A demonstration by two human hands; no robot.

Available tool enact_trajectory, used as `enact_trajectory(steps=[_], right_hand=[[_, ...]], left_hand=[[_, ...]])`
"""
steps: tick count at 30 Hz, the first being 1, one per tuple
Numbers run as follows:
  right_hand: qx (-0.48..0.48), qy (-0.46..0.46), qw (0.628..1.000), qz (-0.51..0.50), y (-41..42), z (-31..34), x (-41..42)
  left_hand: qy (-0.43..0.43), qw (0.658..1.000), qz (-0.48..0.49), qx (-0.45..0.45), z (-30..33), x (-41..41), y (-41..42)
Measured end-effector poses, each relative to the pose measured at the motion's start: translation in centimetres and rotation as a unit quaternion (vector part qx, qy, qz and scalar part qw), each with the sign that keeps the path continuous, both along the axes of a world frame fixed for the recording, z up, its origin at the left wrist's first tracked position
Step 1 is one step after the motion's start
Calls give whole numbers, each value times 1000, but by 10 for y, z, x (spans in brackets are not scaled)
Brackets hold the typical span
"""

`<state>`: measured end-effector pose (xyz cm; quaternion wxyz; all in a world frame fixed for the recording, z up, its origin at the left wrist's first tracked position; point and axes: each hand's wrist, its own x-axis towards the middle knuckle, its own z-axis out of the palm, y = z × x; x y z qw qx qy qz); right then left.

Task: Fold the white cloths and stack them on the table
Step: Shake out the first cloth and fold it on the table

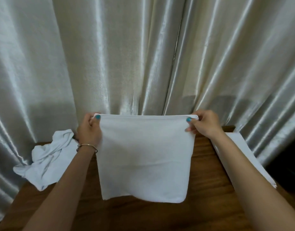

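A white cloth [145,157] hangs flat in the air above the wooden table [208,165], stretched between both hands. My left hand [89,130] pinches its top left corner and my right hand [205,125] pinches its top right corner. The cloth's lower edge hangs just over the table top. A crumpled heap of white cloths [47,160] lies on the table's left end, beside my left wrist. Folded white cloths [243,155] lie flat along the table's right edge, partly hidden by my right forearm.
Shiny pale curtains [126,55] hang right behind the table and wrap around both of its sides. A dark gap [285,167] shows at the far right beyond the table. A thin bracelet sits on my left wrist.
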<state>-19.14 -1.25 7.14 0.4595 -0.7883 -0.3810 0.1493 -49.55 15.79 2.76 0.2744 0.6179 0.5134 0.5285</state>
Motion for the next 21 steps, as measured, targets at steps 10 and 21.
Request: enact_trajectory(steps=[10, 21], right_hand=[[93, 36, 995, -17, 41, 5, 26], [-194, 11, 973, 121, -55, -132, 3]], left_hand=[[-49, 996, -57, 44, 44, 17, 46], [211, 877, -369, -223, -96, -85, -34]])
